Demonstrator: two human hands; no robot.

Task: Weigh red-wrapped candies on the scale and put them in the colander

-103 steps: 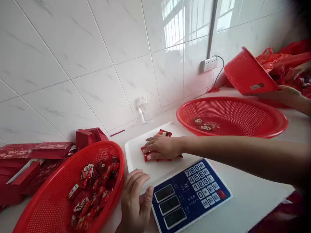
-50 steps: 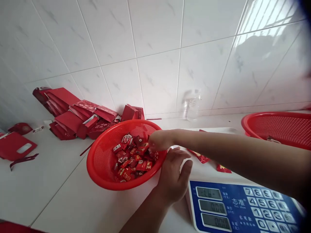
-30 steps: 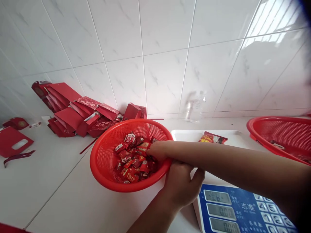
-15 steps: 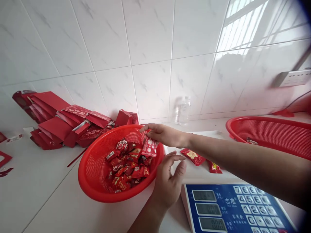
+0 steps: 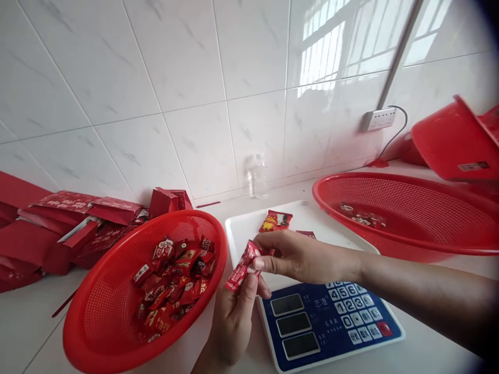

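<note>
Between my two hands is a red candy packet [image 5: 245,265] with white print. My left hand [image 5: 234,317] grips its lower end, and my right hand [image 5: 296,257] pinches the upper part with the thumb on top. To the left, a red plastic basket [image 5: 93,317] holds many small red wrapped candies [image 5: 175,283]. Under and behind my hands stands a digital scale [image 5: 323,332] with a blue keypad panel and a white pan [image 5: 241,223]. A red and yellow packet [image 5: 276,221] lies on the pan, and another packet [image 5: 306,235] is partly hidden behind my right hand.
Folded red gift boxes [image 5: 74,223] are piled at the left by the wall. A clear bottle [image 5: 258,176] stands behind the scale. A second red basket [image 5: 405,182] with a few packets is at the right, with another basket [image 5: 452,137] tilted beyond it. A power strip [image 5: 381,119] is on the wall.
My right hand has brought the packet out of the left basket to above the scale's front. My left hand has closed on it too. The view has turned to the right.
</note>
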